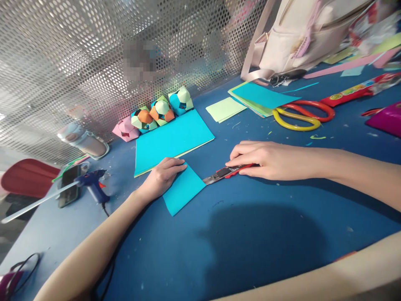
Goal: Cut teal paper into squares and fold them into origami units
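A folded sheet of bright blue paper (184, 189) lies at an angle on the blue table. My left hand (164, 173) is closed at its upper left edge, fingers pressing it against the tabletop. On the right, my right hand (255, 156) is wrapped round a red and black utility knife (228, 172), held low and nearly flat. The knife's metal tip meets the paper's right corner; whether the blade is inside the fold, I cannot tell. Just behind my left hand lies a larger stack of blue paper (175, 140) with a pale layer underneath.
Several folded paper balls (161, 110) line the perforated metal screen (78, 54). Scissors (297, 115), green slips (225, 109) and a backpack (291, 37) stand back right. A glue gun (94, 186), phone (69, 188) and bottle (84, 140) are left. Another forearm (328, 274) crosses bottom right.
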`<state>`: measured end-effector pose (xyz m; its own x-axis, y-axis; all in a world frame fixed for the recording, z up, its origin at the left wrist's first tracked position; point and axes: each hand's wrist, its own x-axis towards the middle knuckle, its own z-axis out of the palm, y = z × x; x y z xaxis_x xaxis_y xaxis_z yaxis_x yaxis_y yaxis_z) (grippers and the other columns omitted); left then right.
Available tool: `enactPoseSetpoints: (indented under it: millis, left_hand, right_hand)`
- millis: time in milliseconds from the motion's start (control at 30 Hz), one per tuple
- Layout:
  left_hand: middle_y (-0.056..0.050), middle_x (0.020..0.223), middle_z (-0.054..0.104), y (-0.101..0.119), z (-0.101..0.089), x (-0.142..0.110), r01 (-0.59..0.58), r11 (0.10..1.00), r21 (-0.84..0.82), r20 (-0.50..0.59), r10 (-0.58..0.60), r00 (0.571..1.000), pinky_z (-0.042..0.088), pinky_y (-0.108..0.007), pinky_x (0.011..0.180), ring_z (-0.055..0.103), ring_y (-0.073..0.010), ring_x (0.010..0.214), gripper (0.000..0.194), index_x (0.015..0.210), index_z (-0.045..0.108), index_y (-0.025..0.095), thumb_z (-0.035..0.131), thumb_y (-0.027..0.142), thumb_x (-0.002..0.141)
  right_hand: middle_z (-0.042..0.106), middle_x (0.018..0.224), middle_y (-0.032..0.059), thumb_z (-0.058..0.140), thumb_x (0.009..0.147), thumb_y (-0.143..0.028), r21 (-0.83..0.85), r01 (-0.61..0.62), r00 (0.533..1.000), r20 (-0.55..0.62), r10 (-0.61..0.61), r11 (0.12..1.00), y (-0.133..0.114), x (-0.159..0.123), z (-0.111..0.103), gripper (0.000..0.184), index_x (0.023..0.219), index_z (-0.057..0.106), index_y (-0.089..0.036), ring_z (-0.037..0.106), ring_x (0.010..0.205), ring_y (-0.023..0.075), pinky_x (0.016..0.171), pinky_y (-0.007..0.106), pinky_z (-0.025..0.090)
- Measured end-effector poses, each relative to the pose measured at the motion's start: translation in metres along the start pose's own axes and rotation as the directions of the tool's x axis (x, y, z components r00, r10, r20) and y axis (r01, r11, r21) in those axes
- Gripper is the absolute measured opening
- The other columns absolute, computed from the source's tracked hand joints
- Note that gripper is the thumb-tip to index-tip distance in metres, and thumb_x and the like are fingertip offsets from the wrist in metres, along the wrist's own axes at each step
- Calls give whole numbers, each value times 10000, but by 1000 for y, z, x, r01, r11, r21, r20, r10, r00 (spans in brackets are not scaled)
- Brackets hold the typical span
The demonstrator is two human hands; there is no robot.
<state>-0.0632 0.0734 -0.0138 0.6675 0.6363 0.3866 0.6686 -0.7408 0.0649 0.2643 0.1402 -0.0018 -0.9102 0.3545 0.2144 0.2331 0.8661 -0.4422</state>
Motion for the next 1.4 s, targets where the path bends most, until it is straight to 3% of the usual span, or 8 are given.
enactPoseSetpoints:
  millis: [200, 400, 567, 1400]
  left_hand:
    - [-158, 1127, 657, 6, -5, 3, 13, 1000, 9, 45, -13, 999, 532, -415, 897, 597, -237, 1097, 275, 1140, 605, 116, 452, 100, 911]
    - [-174, 1223, 613, 15, -12, 2, 69, 997, 27, 152, -72, 986, 496, -446, 971, 558, -276, 1176, 370, 1218, 561, 115, 544, 317, 909]
    - [-181, 1251, 595, 18, -11, 0, 96, 993, 72, 180, -107, 978, 472, -472, 1000, 528, -297, 1220, 458, 1242, 539, 118, 555, 417, 895]
    - [-178, 1262, 586, 18, -12, 1, 130, 990, 62, 209, -140, 968, 461, -462, 1007, 518, -291, 1228, 493, 1238, 538, 121, 550, 466, 886]
  right_hand:
    - [620, 1021, 92, 449, 917, -261, 32, -24, 1000, 4, 24, 999, 1, 0, 2, 325, 1144, 676, -208, 573, 916, 201, 792, 346, 462]
    - [619, 1006, 93, 445, 914, -260, 47, -31, 999, 9, 31, 998, -1, 1, 1, 332, 1137, 679, -188, 559, 913, 205, 797, 356, 456]
    - [619, 1009, 93, 438, 918, -254, 46, -26, 1000, 15, 26, 999, -1, 1, 1, 329, 1129, 682, -189, 558, 912, 202, 795, 354, 457]
    - [610, 1015, 96, 446, 924, -270, 46, -35, 999, 16, 35, 998, -5, -4, 3, 321, 1137, 674, -193, 561, 902, 197, 774, 332, 455]
